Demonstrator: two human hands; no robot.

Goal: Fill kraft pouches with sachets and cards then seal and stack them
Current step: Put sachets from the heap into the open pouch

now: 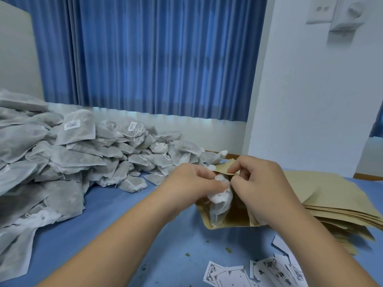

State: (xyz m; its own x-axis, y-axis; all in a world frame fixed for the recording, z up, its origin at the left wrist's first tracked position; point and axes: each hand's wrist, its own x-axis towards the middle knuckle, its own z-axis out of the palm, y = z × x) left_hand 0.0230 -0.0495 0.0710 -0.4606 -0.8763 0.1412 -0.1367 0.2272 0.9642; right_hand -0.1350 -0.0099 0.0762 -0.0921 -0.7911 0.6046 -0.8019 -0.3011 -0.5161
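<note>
A kraft pouch (232,218) stands upright on the blue table (128,220) in front of me, its mouth pulled apart. A white mesh sachet (219,200) sits partly inside it, top end sticking out. My left hand (190,181) pinches the sachet's top at the pouch mouth. My right hand (259,183) pinches the pouch's upper rim between thumb and fingers and holds it apart. Printed white cards (255,274) lie scattered at the near right.
A large heap of grey-white sachets (68,158) covers the left of the table back to the wall. A stack of flat kraft pouches (335,206) lies at the right. A blue curtain (149,59) hangs behind. Small green crumbs dot the tabletop.
</note>
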